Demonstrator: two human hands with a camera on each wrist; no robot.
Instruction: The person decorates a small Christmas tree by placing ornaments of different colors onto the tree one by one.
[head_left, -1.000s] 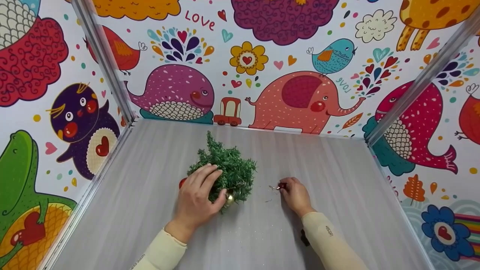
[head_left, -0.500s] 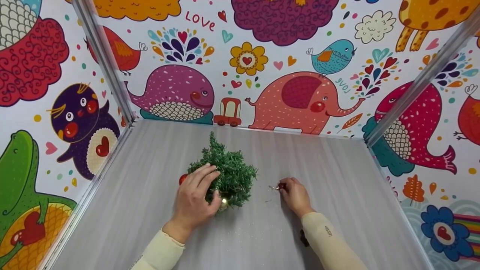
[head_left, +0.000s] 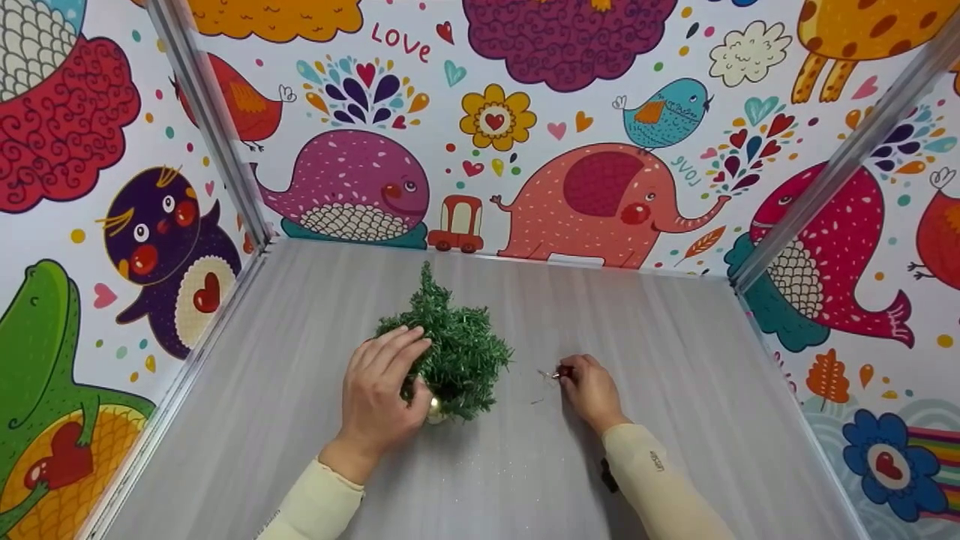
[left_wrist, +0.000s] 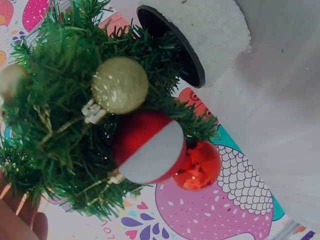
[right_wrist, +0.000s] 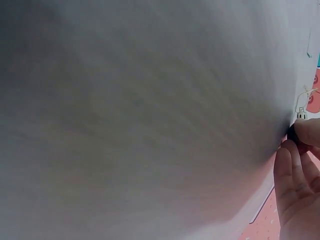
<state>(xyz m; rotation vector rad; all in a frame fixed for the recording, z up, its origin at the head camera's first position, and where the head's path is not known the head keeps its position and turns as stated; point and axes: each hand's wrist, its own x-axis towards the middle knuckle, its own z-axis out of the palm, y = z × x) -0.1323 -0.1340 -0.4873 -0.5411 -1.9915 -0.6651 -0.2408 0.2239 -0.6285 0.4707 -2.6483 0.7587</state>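
A small green artificial Christmas tree [head_left: 465, 352] stands left of centre on the table. My left hand [head_left: 382, 390] lies against its left side, fingers fairly straight along the branches and thumb apart. Near the thumb hangs a gold ball ornament [head_left: 434, 409]. In the left wrist view are a gold ball [left_wrist: 120, 85], a red-and-white ball [left_wrist: 150, 147], a shiny red ball [left_wrist: 200, 167] and the tree's black-rimmed white pot [left_wrist: 215, 40]. To the right, my right hand [head_left: 592, 390] pinches a small dark red ornament [head_left: 564, 372] with a metallic cap and a thin string; the fingers hide most of it.
Glitter specks [head_left: 487, 469] are scattered on the grey table [head_left: 315, 300]. A thin bit of wire or string [head_left: 536, 402] lies left of my right hand. Metal-framed walls [head_left: 487, 202] with cartoon animals enclose the back and sides.
The tree has turned a little under my left hand, which has shifted slightly left. The gold ball has moved left, and the red ball is hidden from the head view. My right hand stays put.
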